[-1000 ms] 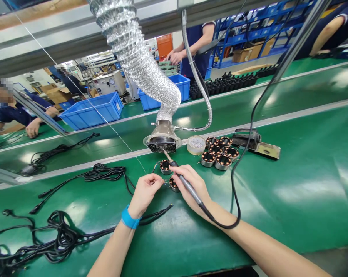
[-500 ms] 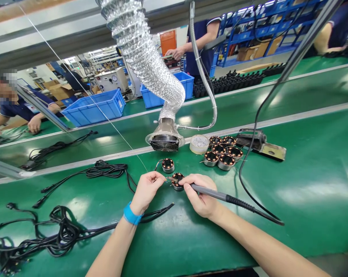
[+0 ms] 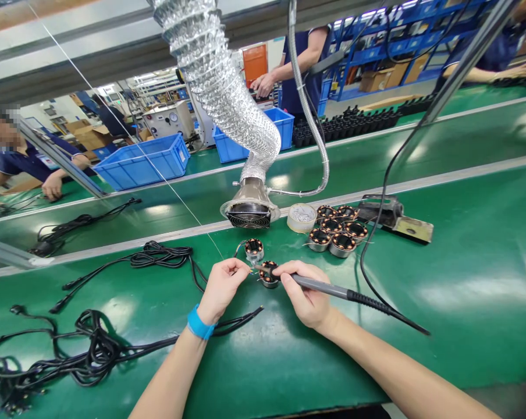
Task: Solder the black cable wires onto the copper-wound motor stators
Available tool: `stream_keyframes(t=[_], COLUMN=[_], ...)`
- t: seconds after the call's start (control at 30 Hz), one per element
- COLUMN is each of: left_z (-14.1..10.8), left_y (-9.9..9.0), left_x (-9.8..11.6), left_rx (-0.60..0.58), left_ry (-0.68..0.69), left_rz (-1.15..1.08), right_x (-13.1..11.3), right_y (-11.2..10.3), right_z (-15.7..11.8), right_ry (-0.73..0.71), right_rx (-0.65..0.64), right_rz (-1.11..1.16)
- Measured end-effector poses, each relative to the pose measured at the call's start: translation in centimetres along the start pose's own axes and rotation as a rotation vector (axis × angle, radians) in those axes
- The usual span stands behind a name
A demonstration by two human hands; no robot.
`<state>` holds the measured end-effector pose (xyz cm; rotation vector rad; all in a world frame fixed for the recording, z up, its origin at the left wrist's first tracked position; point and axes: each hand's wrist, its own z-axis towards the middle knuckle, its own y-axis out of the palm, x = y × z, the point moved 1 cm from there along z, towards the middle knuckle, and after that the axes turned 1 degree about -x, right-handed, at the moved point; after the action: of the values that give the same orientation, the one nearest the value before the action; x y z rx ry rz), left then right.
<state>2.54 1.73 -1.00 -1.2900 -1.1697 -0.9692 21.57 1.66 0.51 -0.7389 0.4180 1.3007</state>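
My right hand [image 3: 304, 294] is closed around a soldering iron [image 3: 322, 286], whose tip points left over a copper-wound motor stator [image 3: 269, 281]. My left hand [image 3: 226, 285], with a blue wristband [image 3: 201, 323], pinches thin coloured wire ends [image 3: 251, 270] close to the iron's tip. A thin solder wire [image 3: 180, 201] slants down from the upper left into the same fingers. Which wires touch the tip is too small to tell. A second stator [image 3: 254, 250] stands just behind, with faint smoke in front of it.
Black cables [image 3: 92, 349] lie on the green bench at left. A fume hood [image 3: 251, 206] hangs above the work. Behind right are several grouped stators [image 3: 343, 244], a tape roll [image 3: 301, 218] and an iron stand [image 3: 394, 218]. Co-workers stand beyond blue bins [image 3: 145, 162].
The soldering iron and my right hand have shifted slightly, the handle tilting a little. Faint smoke now shows near the tip. My left hand stays nearly still.
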Motion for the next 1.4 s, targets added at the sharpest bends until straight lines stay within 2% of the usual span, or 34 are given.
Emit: stream_keyframes(t=[0.13,0.83,1.03,1.4], left_z=[0.0,0.0,0.1,-0.9], left_y=[0.0,-0.1,-0.1,0.1], left_x=[0.1,0.1,0.1,0.9], left_rx=[0.001,0.003,-0.013,-0.082], left_ry=[0.001,-0.006,-0.013,0.089], left_rz=[0.001,0.002,0.026,0.154], right_x=[0.1,0.0,0.3,2.9], right_y=[-0.1,0.0,0.5,3.1], right_z=[-0.1,-0.1,0.0,-0.2], right_ry=[0.033,0.001,-0.004,-0.087], right_rx=[0.030,0.029,-0.037,-0.268], right_rz=[0.006,-0.002,-0.005,0.033])
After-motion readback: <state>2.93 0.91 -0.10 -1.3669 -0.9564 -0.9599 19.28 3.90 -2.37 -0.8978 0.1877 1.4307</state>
